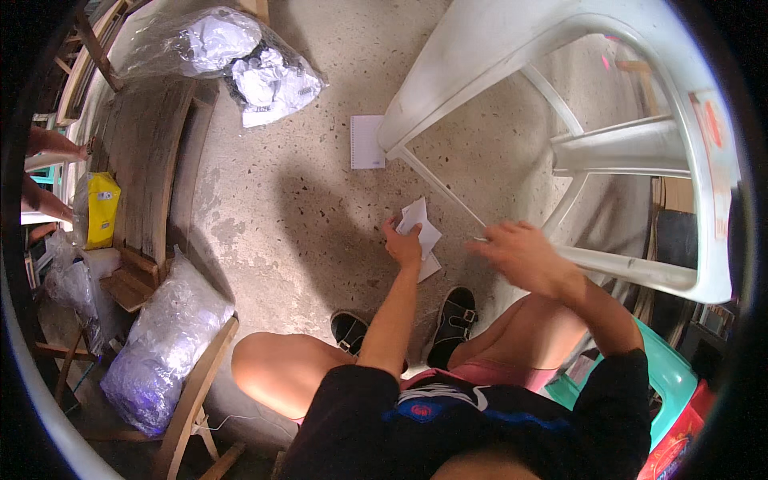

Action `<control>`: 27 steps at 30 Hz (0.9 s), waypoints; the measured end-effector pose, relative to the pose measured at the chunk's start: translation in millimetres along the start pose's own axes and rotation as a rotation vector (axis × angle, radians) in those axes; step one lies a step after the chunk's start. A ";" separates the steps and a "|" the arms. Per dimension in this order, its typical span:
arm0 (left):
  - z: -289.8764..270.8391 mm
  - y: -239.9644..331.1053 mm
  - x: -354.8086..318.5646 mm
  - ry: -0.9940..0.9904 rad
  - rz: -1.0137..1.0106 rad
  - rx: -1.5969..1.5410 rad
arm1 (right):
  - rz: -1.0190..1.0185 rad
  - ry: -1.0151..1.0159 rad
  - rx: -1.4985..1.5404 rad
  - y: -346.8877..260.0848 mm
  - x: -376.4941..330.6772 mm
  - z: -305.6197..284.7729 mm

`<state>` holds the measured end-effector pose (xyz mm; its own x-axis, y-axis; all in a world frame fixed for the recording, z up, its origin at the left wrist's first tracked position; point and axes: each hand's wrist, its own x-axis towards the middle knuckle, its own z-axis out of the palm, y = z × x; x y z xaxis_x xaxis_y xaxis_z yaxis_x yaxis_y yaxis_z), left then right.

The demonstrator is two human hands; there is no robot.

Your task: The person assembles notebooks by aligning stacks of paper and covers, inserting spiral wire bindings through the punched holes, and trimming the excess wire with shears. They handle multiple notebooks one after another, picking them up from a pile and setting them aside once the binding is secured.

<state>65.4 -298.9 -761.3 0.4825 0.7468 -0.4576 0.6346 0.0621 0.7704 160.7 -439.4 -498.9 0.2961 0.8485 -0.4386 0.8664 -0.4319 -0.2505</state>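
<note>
Head view: left hand (402, 244) grips white paper slips (421, 226), probably labels.

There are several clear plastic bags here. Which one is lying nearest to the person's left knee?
The clear bag of pale shiny material leaning on the wooden frame at lower left. The bag of white crumpled stuff lies far off at the top, beyond the bench.

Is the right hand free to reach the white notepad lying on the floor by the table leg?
Probably yes, with a stretch. The right hand is empty and hovers low, but a thin white table brace crosses between it and the notepad, so it would go around.
</note>
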 end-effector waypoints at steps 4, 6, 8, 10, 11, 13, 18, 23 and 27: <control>-35.1 -29.0 0.7 -0.396 -0.171 -0.176 | 0.005 -0.158 0.407 -19.4 59.5 72.7; -29.2 -74.4 -5.6 -0.408 -0.119 -0.050 | -0.061 -0.100 0.574 -25.4 101.5 102.2; -33.5 -45.5 -32.2 -0.232 -0.162 0.135 | -0.106 0.036 0.636 -18.9 159.0 112.2; -34.0 -39.7 -46.9 -0.131 -0.155 0.264 | -0.183 0.419 0.406 -7.8 226.5 134.0; -31.1 -49.8 -51.6 -0.122 -0.132 0.297 | -0.111 0.542 0.379 1.5 261.5 135.8; -28.3 -59.8 -61.4 -0.094 -0.056 0.322 | 0.122 0.623 0.379 18.5 322.7 125.5; -30.6 -76.6 -68.8 -0.150 0.063 0.151 | 0.556 0.190 -0.025 71.8 400.8 107.4; -20.3 -71.7 -77.2 -0.072 0.047 0.229 | 0.715 0.003 0.058 99.9 418.4 107.3; -21.1 -73.0 -76.7 -0.024 -0.031 0.258 | 0.741 -0.042 0.142 100.3 400.8 80.0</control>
<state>-30.7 -346.7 -773.1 0.4724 0.7311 -0.4923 0.7811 -0.0885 0.6181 334.1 -167.1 -768.8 0.7629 0.3098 -0.5675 0.3858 -0.9224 0.0152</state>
